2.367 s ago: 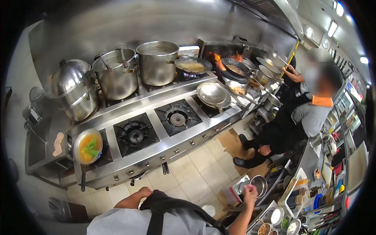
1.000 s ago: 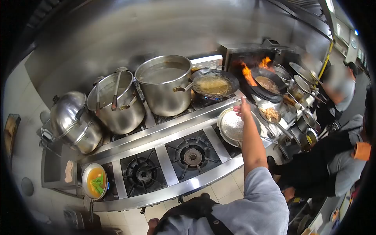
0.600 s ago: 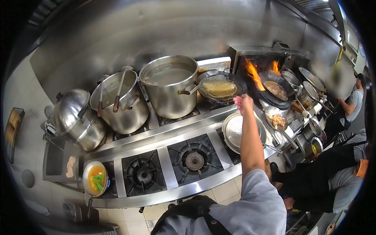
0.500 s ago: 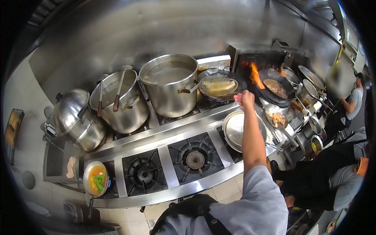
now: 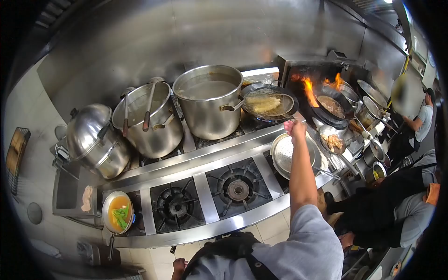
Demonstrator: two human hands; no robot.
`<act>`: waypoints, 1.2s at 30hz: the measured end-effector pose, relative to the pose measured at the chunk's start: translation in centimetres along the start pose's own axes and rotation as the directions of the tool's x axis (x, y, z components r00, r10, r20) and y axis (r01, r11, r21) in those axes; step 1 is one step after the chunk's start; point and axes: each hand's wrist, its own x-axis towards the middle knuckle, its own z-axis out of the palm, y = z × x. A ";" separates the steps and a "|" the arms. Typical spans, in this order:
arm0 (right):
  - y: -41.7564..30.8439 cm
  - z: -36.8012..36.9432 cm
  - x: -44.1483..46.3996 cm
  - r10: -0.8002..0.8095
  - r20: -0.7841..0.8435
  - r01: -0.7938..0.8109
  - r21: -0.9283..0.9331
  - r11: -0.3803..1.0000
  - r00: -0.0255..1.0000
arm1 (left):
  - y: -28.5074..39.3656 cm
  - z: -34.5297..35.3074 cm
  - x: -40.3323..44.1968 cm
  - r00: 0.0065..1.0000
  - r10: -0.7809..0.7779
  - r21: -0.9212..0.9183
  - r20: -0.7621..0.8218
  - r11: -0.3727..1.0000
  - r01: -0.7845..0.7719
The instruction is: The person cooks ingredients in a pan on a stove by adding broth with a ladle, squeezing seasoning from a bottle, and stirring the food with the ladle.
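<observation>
My right hand (image 5: 295, 128) reaches out with its fingers closed round the handle of a round wire skimmer (image 5: 285, 106). The skimmer sits over the oil in a dark wok (image 5: 255, 87), where a pale golden, long piece of food (image 5: 262, 103), seemingly a fish, is frying. Just below this hand, a perforated metal strainer (image 5: 283, 151) rests on a pot. At the bottom edge, beside my dark apron, part of my left hand (image 5: 179, 267) shows; its fingers are too small and partly hidden to read.
Tall stockpots (image 5: 208, 114) line the back, one with ladles (image 5: 148, 109) across it. Flames (image 5: 310, 92) rise beside another wok (image 5: 332, 105). A small pan (image 5: 122, 198) with greens in broth stands at left, near burners (image 5: 238, 190). People (image 5: 387, 200) work at right.
The scene has shifted slightly to the right in view. The skimmer's rim shows more clearly over the food, and part of my left hand has come into view at the bottom.
</observation>
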 end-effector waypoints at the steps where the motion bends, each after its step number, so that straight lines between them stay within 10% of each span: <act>1: 0.1 -0.1 -0.1 0.015 0.014 -0.015 0.002 1.000 1.000 | -0.5 0.1 -0.1 0.980 0.194 0.277 -0.031 0.944 -0.178; 3: 0.3 -0.2 0.0 0.096 0.068 -0.102 0.086 0.991 0.993 | -1.8 0.3 -0.7 0.840 0.537 0.743 0.076 0.531 -0.407; 7: 0.4 0.7 -0.8 0.160 0.157 -0.191 0.213 0.958 0.975 | -3.7 0.9 -1.9 0.988 0.154 0.631 -0.005 0.767 -0.117; 20: 3.5 2.7 -1.4 0.108 0.293 -0.251 0.510 0.823 0.950 | -2.9 0.8 -1.5 0.994 0.105 0.526 -0.016 0.847 -0.081; 36: 4.3 3.4 -1.4 0.205 0.270 -0.274 0.250 0.929 0.941 | -1.9 1.5 -1.6 0.997 0.065 0.490 0.031 0.869 -0.071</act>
